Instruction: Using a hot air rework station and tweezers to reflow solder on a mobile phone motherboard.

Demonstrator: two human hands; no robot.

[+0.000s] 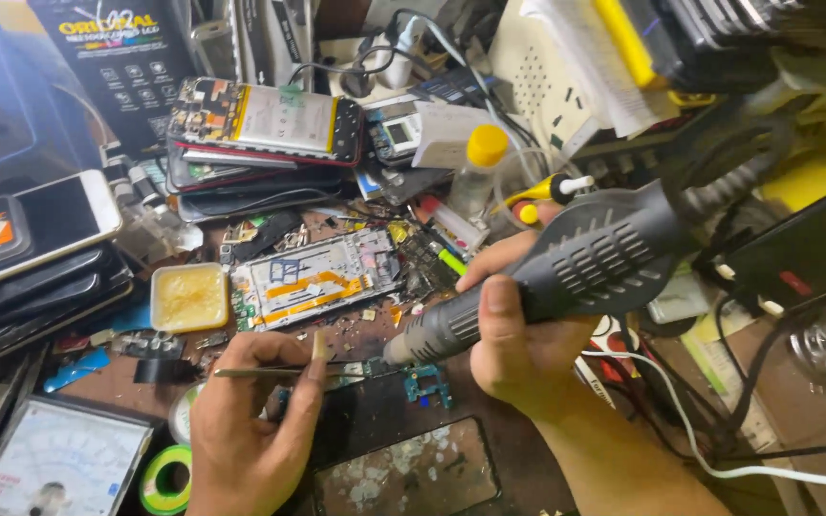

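The right hand (513, 334) is wrapped around a grey hot-air gun (566, 268), its metal nozzle angled down at a small circuit board (423, 380) lying on the bench (365, 339). The left hand (250, 420) pinches thin tweezers (279, 371), tips reaching to the board; whether they touch it is hard to tell. Behind the board lie an opened phone frame (317, 279) (orange flex cables showing) and a yellow flux tub (189, 297). An analogue meter (54, 463) sits near left.

Grey ribbed hot-air gun (566, 268), nozzle aimed toward 8 o'clock at small blue board (427, 382); thin tweezers (279, 372) lie level
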